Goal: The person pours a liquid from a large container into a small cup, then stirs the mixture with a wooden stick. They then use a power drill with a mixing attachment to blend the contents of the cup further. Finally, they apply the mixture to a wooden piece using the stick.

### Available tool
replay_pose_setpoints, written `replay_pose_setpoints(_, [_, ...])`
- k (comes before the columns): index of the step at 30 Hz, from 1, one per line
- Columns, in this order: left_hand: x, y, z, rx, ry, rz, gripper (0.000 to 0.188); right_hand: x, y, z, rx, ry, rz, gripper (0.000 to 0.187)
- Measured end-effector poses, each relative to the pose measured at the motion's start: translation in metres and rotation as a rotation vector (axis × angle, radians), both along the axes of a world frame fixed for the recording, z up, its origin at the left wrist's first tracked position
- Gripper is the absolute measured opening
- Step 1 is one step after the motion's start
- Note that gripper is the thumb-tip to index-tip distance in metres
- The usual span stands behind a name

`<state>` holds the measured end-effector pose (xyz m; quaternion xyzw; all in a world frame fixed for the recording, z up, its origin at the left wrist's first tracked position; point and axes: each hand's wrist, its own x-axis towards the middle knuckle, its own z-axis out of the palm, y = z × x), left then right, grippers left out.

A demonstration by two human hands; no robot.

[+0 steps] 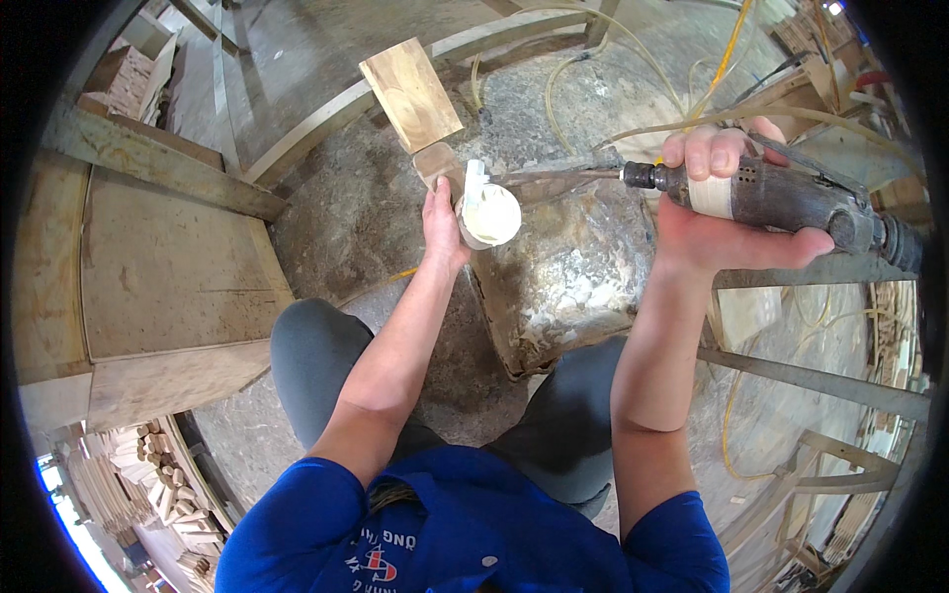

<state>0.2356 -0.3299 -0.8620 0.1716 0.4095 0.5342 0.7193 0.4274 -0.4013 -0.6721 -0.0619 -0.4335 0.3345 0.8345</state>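
My left hand [445,225] is wrapped round a white tub [491,214] with a pale round top and a small white cylinder sticking up at its far side. My right hand [717,203] grips a dark power drill [801,203] with a pale band round its body. The drill lies sideways, its chuck to the left. From the chuck a long thin rod [573,175] runs left to beside the tub; whether its tip touches the tub is hard to tell. Just beyond my left fingertips lies a small wooden block [435,161], with a lighter wooden board [413,94] behind it.
Between my knees stands a low, worn block [563,287] smeared with white residue. A wooden cabinet [178,267] is at the left. Pale hoses [563,99] and a yellow cord [732,44] trail at the back. Stacked wood pieces [158,479] lie at lower left.
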Motion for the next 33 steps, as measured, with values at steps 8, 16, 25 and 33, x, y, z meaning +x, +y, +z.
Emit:
replay_pose_setpoints(8, [0.0, -0.002, 0.008, 0.096, -0.095, -0.092, 0.036, 0.007, -0.003, 0.003, 0.028, -0.005, -0.079, 0.102])
replay_pose_setpoints(16, [-0.003, 0.002, -0.003, 0.107, -0.012, -0.05, 0.034, 0.011, -0.005, 0.006, 0.026, 0.027, -0.04, 0.104])
replay_pose_setpoints(25, [-0.016, 0.014, -0.01, 0.224, 0.082, 0.34, 0.034, 0.015, -0.004, 0.002, -0.102, 0.039, -0.015, 0.098])
replay_pose_setpoints(33, [-0.025, 0.017, -0.003, 0.334, 0.222, 0.452, 0.037, 0.009, 0.013, -0.016, -0.431, -0.087, -0.329, 0.069])
